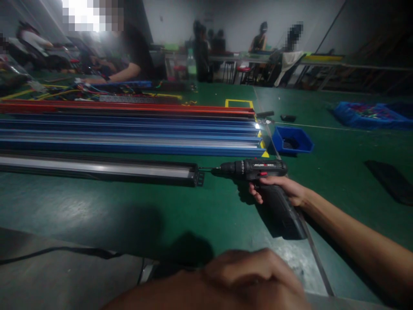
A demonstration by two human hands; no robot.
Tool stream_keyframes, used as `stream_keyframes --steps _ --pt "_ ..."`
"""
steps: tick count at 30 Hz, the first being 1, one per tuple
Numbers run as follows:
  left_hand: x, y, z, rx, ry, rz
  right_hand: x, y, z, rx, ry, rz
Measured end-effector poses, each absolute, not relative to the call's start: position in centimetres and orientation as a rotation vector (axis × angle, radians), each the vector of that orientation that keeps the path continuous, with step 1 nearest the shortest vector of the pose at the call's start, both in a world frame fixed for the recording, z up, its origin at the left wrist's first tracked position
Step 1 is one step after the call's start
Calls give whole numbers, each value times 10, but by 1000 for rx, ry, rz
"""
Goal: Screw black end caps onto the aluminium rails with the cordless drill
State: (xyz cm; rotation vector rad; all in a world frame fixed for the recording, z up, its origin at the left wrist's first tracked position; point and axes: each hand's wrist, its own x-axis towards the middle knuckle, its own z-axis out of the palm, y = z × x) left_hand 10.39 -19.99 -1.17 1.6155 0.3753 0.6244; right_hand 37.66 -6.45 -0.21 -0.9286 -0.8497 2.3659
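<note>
My right hand is wrapped around the handle of a black cordless drill, with its fingers by the trigger. The drill lies level and points left. Its long thin bit reaches the end of a long black metal profile with a silver inner face; whether a screw sits at the tip is too small to tell. A small slotted black tab sticks out at that end. Close to the camera, at the bottom, my left hand is curled closed, apart from the profile. Anything inside its fingers is hidden.
Several blue profiles and orange ones lie behind the black one on the green table. A blue bin stands right of them, a blue tray farther off. A co-worker's arm works at the back left.
</note>
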Motion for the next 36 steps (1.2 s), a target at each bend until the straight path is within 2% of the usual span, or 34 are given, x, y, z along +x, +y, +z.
stream_keyframes --steps 6,13,21,25,30,32,36 --pt "134 -130 58 2086 547 872 385 -64 -6 -1181 -798 2305" --pt "119 -35 62 1988 934 885 379 -61 -5 -914 -825 2400" --pt "142 67 103 1998 886 1108 379 -62 -6 -897 -867 2400" --pt "154 78 110 2300 765 1129 379 -62 -5 -903 -887 2377" --pt "126 49 81 2673 564 1205 379 -62 -8 -879 -895 2393" --pt "101 35 68 2750 532 1116 380 -63 -9 -879 -877 2399" --pt "41 21 52 2969 712 578 380 -64 -7 -885 -873 2401"
